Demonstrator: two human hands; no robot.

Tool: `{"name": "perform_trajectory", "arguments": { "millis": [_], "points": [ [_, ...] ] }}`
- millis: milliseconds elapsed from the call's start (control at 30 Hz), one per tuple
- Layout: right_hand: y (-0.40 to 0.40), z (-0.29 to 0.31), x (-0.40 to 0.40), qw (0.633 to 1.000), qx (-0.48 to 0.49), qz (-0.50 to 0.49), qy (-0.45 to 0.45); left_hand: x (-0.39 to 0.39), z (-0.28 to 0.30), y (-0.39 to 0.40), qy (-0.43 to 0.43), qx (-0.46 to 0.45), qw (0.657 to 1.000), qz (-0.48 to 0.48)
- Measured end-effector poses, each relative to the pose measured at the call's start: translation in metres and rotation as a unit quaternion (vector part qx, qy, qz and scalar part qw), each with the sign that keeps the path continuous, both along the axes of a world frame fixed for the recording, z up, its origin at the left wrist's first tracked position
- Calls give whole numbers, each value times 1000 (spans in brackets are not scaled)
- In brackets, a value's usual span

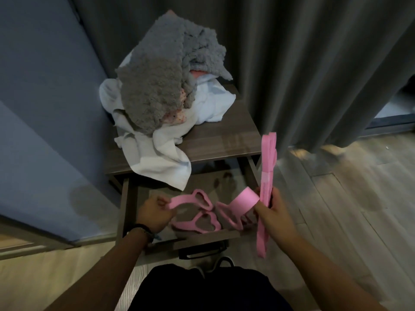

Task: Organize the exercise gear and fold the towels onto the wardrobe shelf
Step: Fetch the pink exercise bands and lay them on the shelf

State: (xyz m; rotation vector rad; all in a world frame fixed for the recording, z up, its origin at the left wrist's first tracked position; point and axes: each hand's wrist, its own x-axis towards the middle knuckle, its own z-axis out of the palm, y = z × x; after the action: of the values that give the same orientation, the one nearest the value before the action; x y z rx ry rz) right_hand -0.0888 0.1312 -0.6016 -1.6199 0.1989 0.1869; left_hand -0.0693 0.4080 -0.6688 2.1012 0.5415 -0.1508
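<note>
From my seat I look down on an open drawer (179, 237) pulled out of a small dark wood side table (224, 135) in the centre of the frame. My right hand (272, 212), at lower right, has its fingers curled round a bundle of folded pink resistance band (267, 167), which stands nearly upright, its top reaching up past the table's front corner and its lower end hanging below the hand toward the drawer front. A loose loop of the same pink band (246, 199) curls out just left of that hand. My left hand (153, 213), at lower left centre, pinches the end of another pink strap (179, 202) that arches rightward over the drawer. Inside the drawer lie pink looped handles (203, 223), tangled close together and touching; I cannot tell exactly how many pieces there are. A dark wristband (141, 230) sits on the left wrist. On the tabletop, in the upper centre, is an unfolded heap of towels: a fluffy grey towel (155, 95) on top, and a white towel (161, 153) beneath it that droops over the table's front edge above the drawer. Grey curtains (314, 63) hang at upper right, a blue panel (45, 86) fills the left side, and pale wood flooring (348, 187) shows at right.
</note>
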Motion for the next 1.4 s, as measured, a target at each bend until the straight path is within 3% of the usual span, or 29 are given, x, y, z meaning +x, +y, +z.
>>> {"name": "perform_trajectory", "arguments": {
  "millis": [100,267,433,567,767,900,1133,1267,1400],
  "points": [
    [-3,15,-4,999,-37,21,-21,-7,36,-16,-120,-69,990,-21],
    [2,51,-11,995,-51,48,-66,-11,95,-50,-208,-144,967,-39],
    [10,72,-17,996,20,48,-72,-23,146,-73,-239,-181,949,-94],
    [6,82,-16,994,12,48,-95,-30,171,-81,-246,-206,934,-156],
    [2,92,-16,991,35,70,-108,-32,180,-91,-251,-329,894,-170],
    [0,88,-15,991,-28,77,-102,-37,182,-87,-257,-304,896,-195],
    [7,94,-26,995,-29,63,-76,-50,160,-79,-206,-286,926,-137],
    [0,109,-27,997,-20,32,-72,-46,132,-72,-129,-400,907,-11],
    [-10,122,-32,998,15,-21,-58,-33,90,-64,-46,-403,905,127]
  ]
}}
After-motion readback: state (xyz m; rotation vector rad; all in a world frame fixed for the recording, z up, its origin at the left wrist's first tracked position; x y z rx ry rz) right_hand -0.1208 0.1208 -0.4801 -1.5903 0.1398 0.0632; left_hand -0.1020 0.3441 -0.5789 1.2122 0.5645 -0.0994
